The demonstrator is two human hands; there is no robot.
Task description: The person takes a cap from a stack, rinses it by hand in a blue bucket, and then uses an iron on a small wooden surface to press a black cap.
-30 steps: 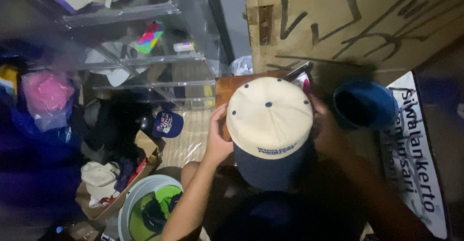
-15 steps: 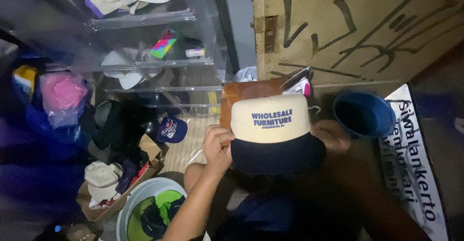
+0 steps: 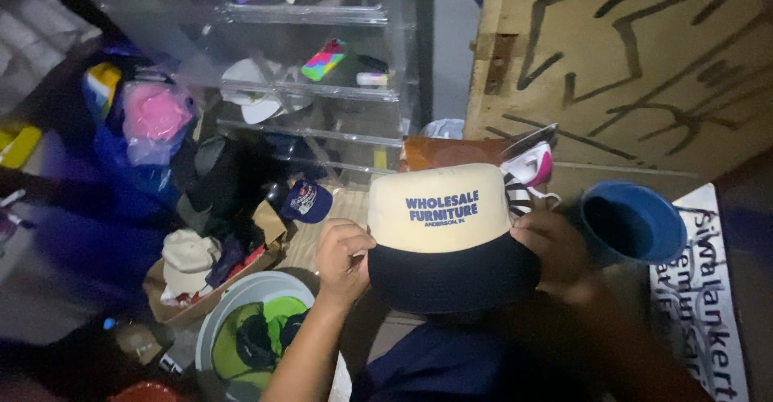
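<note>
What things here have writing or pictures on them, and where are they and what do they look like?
Cap: held between the left hand and right hand; cream front with blue lettering, dark navy brim.
Sign: lying flat at far right; long white panel, dark letters.
Wooden board: top right; pale wood, black painted strokes.
Small cap: left of centre in the clutter; navy with a round patch.

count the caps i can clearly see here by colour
cream and navy cap, held by left hand and right hand: 1
navy cap with patch: 1
white caps on clear shelves: 2
beige cap in cardboard box: 1
total: 5
</note>
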